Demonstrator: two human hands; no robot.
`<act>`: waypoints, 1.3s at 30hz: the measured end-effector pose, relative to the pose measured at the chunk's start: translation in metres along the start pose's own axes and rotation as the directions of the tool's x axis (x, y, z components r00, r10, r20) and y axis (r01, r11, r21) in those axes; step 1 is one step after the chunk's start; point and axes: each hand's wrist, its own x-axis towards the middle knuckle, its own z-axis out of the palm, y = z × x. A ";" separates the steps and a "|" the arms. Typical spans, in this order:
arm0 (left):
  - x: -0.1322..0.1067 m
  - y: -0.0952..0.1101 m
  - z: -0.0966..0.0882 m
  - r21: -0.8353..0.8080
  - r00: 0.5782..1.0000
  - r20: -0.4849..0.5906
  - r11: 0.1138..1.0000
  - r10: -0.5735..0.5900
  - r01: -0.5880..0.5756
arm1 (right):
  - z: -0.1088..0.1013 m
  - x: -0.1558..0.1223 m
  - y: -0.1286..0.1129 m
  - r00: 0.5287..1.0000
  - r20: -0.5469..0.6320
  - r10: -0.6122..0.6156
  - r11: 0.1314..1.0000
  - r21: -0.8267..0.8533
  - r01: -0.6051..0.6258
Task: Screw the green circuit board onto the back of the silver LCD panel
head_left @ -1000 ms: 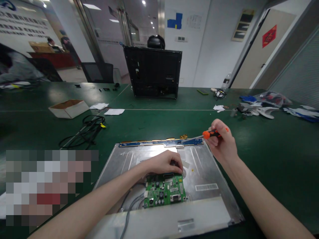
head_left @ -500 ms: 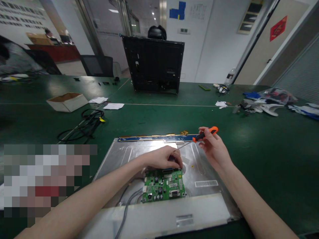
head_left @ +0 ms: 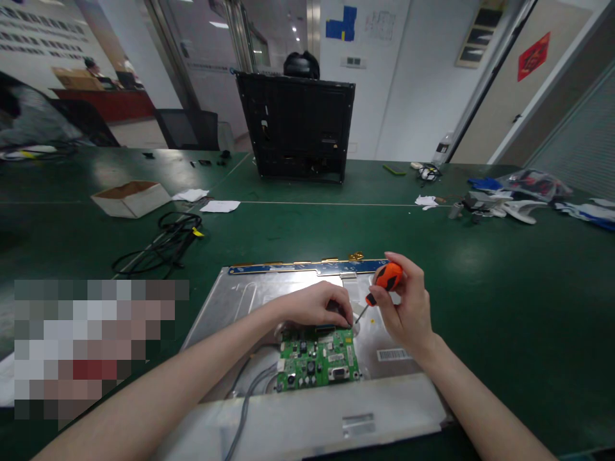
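Observation:
A green circuit board lies on the silver metal back of a display panel. My left hand rests over the board's far edge, its fingers pinched at the far right corner; whatever they hold is too small to make out. In my right hand is an orange and black screwdriver, gripped by the handle. Its shaft slants down to the left, and the tip is close to my left fingertips by that corner. A blue circuit strip runs along the panel's far edge. Grey cables leave the board's left side.
A black display housing stands upright at the back. Left of the panel lie coiled black cables and an open box. Bagged items and metal parts sit at the far right. A pixelated area covers the lower left.
My right hand has turned the screwdriver from nearly sideways to tip-down and brought its tip to the board's far right corner. My left hand has stayed nearly in place.

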 end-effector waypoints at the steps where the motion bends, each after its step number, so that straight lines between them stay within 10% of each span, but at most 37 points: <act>1: 0.000 -0.001 0.000 -0.007 1.000 -0.005 1.000 -0.005 0.005 | 0.000 -0.001 -0.001 1.000 0.019 -0.024 1.000 -0.018 0.024; 39: 0.000 -0.004 0.002 -0.008 1.000 -0.023 1.000 0.003 -0.004 | 0.006 -0.003 -0.005 0.962 0.033 -0.273 0.960 -0.060 0.274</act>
